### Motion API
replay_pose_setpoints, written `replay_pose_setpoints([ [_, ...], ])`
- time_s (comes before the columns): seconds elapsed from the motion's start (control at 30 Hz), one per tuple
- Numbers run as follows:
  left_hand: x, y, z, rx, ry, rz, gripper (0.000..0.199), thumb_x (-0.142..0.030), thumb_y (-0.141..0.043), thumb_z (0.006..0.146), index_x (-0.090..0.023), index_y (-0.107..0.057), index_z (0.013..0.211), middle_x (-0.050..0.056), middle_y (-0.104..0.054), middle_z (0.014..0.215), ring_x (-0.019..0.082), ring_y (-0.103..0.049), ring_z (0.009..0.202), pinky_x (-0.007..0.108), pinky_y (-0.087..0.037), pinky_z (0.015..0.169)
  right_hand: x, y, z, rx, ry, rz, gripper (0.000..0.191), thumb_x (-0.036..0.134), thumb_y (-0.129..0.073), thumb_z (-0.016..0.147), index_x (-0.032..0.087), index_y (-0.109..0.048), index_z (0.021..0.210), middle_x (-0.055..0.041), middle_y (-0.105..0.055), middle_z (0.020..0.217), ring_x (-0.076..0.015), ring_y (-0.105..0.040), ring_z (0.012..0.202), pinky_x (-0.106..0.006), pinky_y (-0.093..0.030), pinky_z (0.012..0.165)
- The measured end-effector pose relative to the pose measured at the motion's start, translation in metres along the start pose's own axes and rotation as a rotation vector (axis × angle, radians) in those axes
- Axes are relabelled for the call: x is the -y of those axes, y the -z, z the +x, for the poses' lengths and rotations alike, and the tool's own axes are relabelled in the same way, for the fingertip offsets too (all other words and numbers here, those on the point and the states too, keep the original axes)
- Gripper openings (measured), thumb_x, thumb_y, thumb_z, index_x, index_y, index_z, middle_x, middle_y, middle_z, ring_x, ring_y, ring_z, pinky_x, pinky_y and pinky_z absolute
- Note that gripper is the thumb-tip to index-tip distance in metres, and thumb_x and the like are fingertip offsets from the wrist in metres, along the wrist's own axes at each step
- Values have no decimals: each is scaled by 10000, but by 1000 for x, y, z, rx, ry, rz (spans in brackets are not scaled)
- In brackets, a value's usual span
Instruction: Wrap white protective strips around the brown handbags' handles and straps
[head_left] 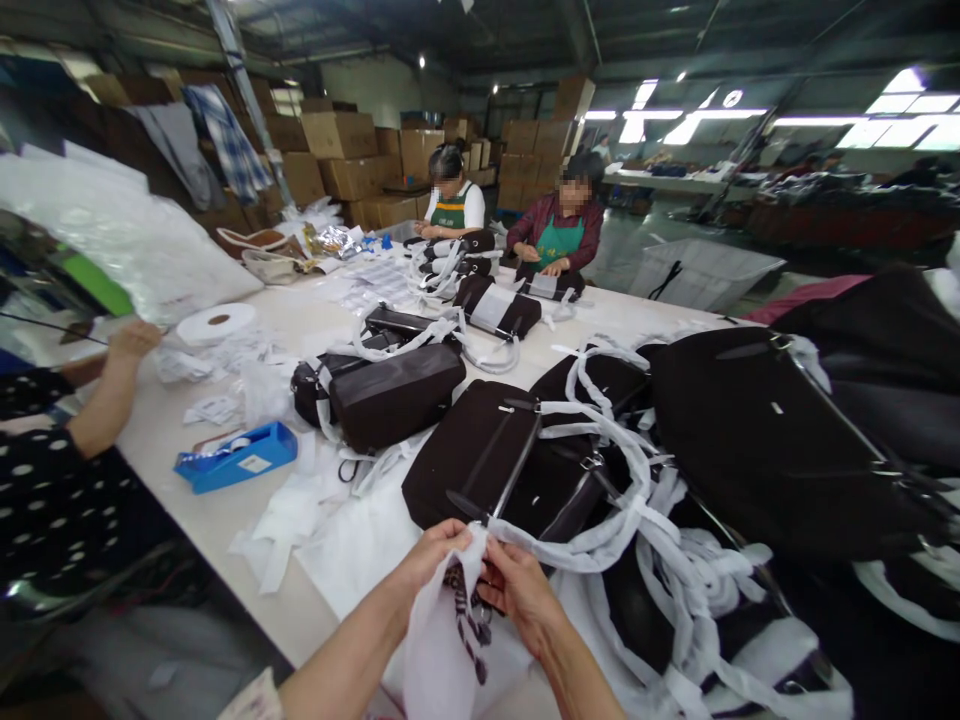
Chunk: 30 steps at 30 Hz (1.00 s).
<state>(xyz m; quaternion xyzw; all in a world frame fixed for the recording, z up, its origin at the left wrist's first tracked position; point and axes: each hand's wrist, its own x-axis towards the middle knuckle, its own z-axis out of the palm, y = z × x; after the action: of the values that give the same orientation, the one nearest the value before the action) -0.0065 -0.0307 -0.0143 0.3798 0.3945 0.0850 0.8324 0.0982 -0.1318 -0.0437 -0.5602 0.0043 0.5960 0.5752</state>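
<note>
Near the bottom middle, my left hand (439, 548) is closed, pinching the top edge of a thin white wrapping sheet (435, 640). My right hand (519, 588) is also closed, with its fingertips on the same sheet, close to the left fingertips. A dark patterned dangling piece (471, 625), like a tassel, hangs between the hands, partly covered by the sheet; where it attaches is hidden. Just beyond my fingers lies a dark brown handbag (472, 450) on its side. Its handle (600, 548), wrapped in white, curves away to the right from my fingertips.
More dark handbags (772, 440) crowd the right side. A blue tape dispenser (237, 458), a white roll (216, 324) and paper scraps lie left. A person's arm (112, 385) reaches in at left. Two people in green aprons (561, 245) work across the table (289, 610).
</note>
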Motion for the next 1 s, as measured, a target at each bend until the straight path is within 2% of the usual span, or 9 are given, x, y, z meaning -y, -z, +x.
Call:
replay_pose_setpoints([
  [0.13,1,1,3,4,-34,21,599,-559,-859,358,-167,-517,655,-15,-602,580,99,-504,505,230,-363,529,3,3,-2,19,26,-19,543,601,-794,586,130,-662,821,-19,-665,695,-84,-618,558,-156,-480,486],
  [0.23,7,-4,0,-60,-87,30,524,-515,-840,441,-168,-512,659,-48,-549,555,81,-451,496,224,-339,529,6,4,-3,24,89,-78,477,569,-764,654,125,-661,794,-34,-683,720,-84,-627,565,-148,-474,491],
  [0.33,12,-9,-5,-130,-133,49,413,-445,-790,541,-177,-519,701,-63,-520,561,86,-441,513,227,-331,535,6,0,-8,36,127,-107,481,593,-726,684,130,-654,791,-38,-682,678,-115,-635,560,-189,-490,509],
  [0.5,11,-12,-14,-116,-115,11,374,-395,-773,542,-168,-556,745,-47,-550,622,95,-470,566,237,-365,584,-1,-6,-29,218,85,63,524,637,-650,739,159,-629,954,-65,-712,791,-195,-687,706,-270,-522,583],
  [0.7,11,-7,-15,-179,-117,56,415,-412,-795,529,-149,-612,793,-32,-573,662,93,-476,578,223,-341,561,-14,-3,-48,274,55,47,448,547,-727,712,181,-599,936,-25,-702,763,-148,-662,635,-217,-484,542],
  [0.83,16,1,-25,-82,-80,-100,400,-396,-800,574,-142,-616,823,-5,-612,695,127,-543,635,246,-417,636,-17,3,-54,251,-43,-43,447,588,-694,710,193,-584,889,11,-645,694,-108,-590,518,-230,-501,499],
  [1.0,34,10,-43,178,207,-188,413,-488,-696,684,-120,-645,863,104,-685,797,261,-643,815,344,-486,743,-13,0,-65,121,-22,-211,472,631,-657,689,186,-588,829,15,-587,692,-105,-561,559,-267,-544,527],
])
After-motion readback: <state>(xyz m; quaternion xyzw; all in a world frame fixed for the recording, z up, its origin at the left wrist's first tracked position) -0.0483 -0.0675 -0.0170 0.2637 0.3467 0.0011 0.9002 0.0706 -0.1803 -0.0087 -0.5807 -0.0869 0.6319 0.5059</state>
